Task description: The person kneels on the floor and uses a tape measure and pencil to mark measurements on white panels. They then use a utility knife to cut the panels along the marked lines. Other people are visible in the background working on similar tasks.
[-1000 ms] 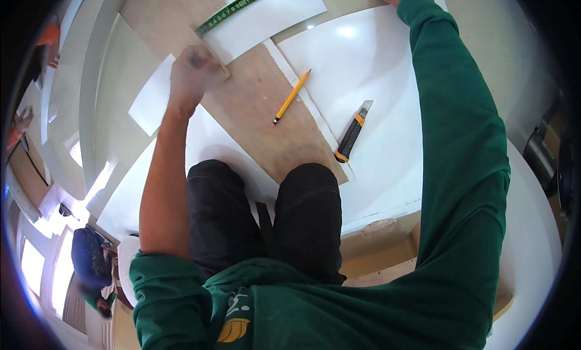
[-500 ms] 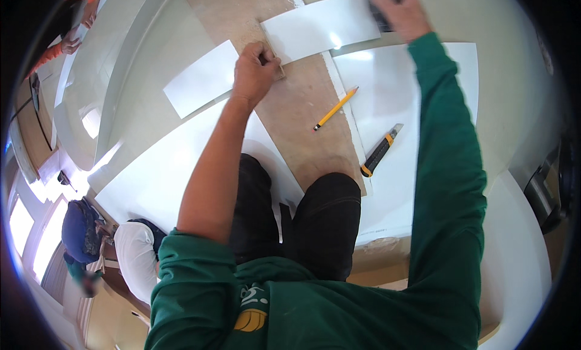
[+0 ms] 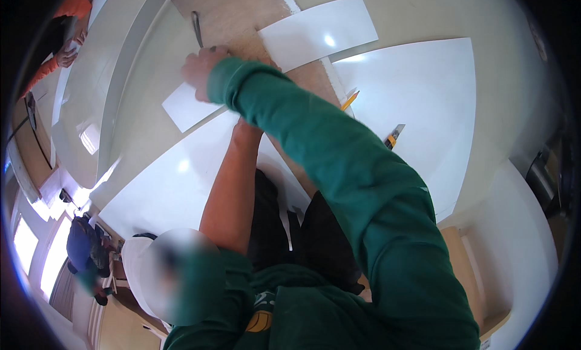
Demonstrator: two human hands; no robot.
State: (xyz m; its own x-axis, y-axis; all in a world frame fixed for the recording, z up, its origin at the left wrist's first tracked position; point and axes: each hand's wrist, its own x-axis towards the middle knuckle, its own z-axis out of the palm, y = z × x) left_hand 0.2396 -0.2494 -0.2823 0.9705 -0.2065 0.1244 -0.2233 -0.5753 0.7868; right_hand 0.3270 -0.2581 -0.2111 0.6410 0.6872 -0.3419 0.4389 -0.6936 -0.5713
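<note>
My right arm reaches across to the far left. The right hand [image 3: 204, 71], slightly blurred, is closed over a slim grey metal tool [image 3: 196, 28]; its far end sticks out past the fingers, and its kind is unclear. Under that hand lies a short white strip [image 3: 187, 106]. My left hand [image 3: 247, 127] shows only at the wrist; the green right sleeve hides its fingers. Just right of the hands is another white strip [image 3: 321, 32], lying across a brown board [image 3: 236, 8].
A yellow pencil [image 3: 350, 100] and a utility knife [image 3: 394, 136] lie to the right, partly behind my sleeve. White sheets [image 3: 423, 102] spread on both sides of my knees. A curved raised edge [image 3: 130, 59] runs along the left. Another person's hands [image 3: 66, 53] show at far left.
My right hand has swung from the far right, off the end of the right-hand strip, to the left strip. Its sleeve now covers my left hand. The slim metal tool has come into sight.
</note>
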